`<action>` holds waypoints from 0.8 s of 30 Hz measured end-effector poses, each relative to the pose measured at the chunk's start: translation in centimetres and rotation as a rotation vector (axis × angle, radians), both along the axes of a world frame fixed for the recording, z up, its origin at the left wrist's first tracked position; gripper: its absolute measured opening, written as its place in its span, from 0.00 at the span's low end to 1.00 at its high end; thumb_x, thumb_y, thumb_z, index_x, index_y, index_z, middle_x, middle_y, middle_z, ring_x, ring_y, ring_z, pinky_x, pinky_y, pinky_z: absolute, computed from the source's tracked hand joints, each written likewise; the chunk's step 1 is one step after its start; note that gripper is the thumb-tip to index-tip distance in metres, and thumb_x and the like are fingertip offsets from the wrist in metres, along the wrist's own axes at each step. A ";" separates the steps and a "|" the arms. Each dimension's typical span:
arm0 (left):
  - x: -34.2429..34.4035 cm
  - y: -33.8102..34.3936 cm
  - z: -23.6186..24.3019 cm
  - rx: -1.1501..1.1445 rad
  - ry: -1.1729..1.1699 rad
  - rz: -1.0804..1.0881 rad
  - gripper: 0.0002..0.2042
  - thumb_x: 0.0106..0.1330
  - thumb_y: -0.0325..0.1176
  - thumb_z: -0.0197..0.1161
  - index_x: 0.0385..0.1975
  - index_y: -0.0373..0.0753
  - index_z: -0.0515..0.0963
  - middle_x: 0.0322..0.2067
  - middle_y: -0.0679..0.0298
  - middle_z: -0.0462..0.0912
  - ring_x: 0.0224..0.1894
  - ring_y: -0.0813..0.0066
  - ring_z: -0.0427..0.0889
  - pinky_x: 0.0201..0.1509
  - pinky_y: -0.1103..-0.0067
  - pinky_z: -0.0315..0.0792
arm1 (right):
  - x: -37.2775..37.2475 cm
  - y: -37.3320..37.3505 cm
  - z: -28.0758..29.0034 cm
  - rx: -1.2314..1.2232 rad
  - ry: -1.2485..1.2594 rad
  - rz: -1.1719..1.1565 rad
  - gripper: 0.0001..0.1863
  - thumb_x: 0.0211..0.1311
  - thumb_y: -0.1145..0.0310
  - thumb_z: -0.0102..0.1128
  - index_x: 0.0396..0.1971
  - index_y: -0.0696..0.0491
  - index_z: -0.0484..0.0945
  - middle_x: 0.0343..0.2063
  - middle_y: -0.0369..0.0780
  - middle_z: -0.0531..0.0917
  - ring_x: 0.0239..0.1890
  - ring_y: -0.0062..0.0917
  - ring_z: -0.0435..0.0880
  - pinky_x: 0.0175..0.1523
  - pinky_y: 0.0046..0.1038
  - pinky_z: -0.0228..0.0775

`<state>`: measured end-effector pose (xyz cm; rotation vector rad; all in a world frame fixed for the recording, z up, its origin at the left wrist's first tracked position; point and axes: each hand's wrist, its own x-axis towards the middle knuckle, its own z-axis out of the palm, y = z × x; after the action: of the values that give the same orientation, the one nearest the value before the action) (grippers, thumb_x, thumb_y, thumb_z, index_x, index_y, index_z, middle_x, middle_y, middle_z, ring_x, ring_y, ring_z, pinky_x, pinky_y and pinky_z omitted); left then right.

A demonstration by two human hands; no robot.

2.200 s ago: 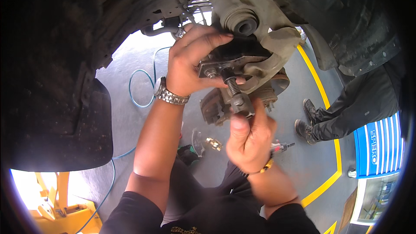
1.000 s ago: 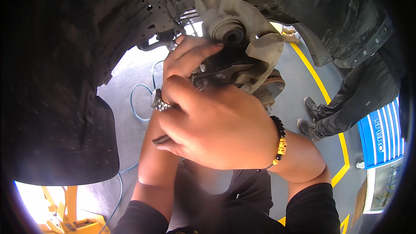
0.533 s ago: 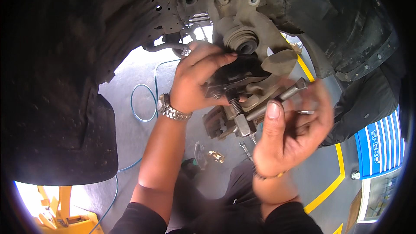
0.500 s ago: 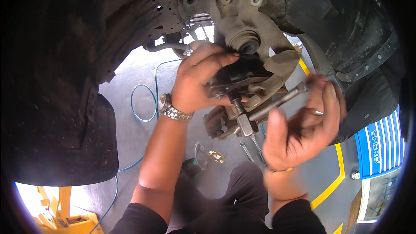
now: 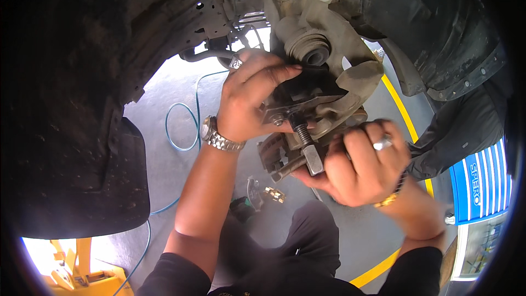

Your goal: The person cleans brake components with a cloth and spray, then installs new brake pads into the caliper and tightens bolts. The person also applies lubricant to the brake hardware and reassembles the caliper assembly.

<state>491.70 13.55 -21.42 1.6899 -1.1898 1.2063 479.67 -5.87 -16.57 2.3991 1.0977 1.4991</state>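
My left hand (image 5: 247, 94) grips a black screw press (image 5: 313, 86), fingers over its upper plates and the thumb below, partly hidden. A threaded spindle (image 5: 300, 129) runs down from the plates to a square metal head (image 5: 313, 160). Through this head passes a sliding T-bar handle (image 5: 288, 169), its free end poking out to the left. Slightly blurred, my right hand (image 5: 362, 165) is closed round the right part of that bar. Directly above the press sits a dusty metal suspension knuckle (image 5: 308, 27) with a round bore. Brake parts (image 5: 272, 152) hang partly hidden behind the spindle.
Dark wheel-arch liners surround the work, with a mud flap (image 5: 118, 181) at left. A teal hose (image 5: 166, 126) coils on the grey floor. Small brass-coloured pieces (image 5: 275, 194) lie below. At right are another person's dark-trousered leg (image 5: 466, 126) and a blue cabinet (image 5: 482, 186).
My right hand has swung down and closed on the T-bar. The bar has turned and slid, so its end now sticks out to the left. My left hand has stayed in place.
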 end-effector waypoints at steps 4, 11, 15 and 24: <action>0.0 0.0 0.0 -0.018 -0.020 -0.013 0.33 0.31 0.48 0.81 0.40 0.35 0.84 0.36 0.58 0.82 0.37 0.59 0.81 0.43 0.70 0.75 | -2.8 5.8 -5.1 1.026 0.672 0.088 0.16 0.68 0.54 0.56 0.33 0.53 0.77 0.26 0.44 0.82 0.19 0.33 0.81 0.22 0.25 0.66; 0.1 -0.3 -0.1 -0.016 0.050 -0.053 0.33 0.30 0.47 0.83 0.40 0.36 0.83 0.37 0.57 0.82 0.38 0.59 0.81 0.43 0.70 0.75 | -4.0 7.3 -5.2 2.215 1.733 1.160 0.29 0.71 0.41 0.41 0.46 0.54 0.74 0.32 0.43 0.83 0.29 0.33 0.86 0.34 0.32 0.76; -0.2 -0.1 0.6 0.011 0.059 -0.058 0.34 0.30 0.48 0.83 0.40 0.35 0.83 0.38 0.56 0.82 0.39 0.58 0.81 0.45 0.69 0.75 | -5.0 4.2 -8.2 1.805 1.072 0.611 0.25 0.64 0.55 0.61 0.53 0.54 0.65 0.41 0.43 0.80 0.42 0.30 0.81 0.37 0.31 0.74; 0.4 0.4 0.4 0.027 0.069 -0.067 0.34 0.35 0.51 0.79 0.43 0.34 0.82 0.39 0.56 0.84 0.40 0.61 0.83 0.53 0.71 0.69 | -2.3 2.2 0.4 0.123 0.385 0.012 0.23 0.51 0.63 0.73 0.46 0.55 0.78 0.39 0.42 0.78 0.29 0.30 0.80 0.30 0.28 0.74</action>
<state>492.05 13.92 -21.05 1.6846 -1.2164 1.0871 477.35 -3.70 -16.19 2.8547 1.1126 1.1651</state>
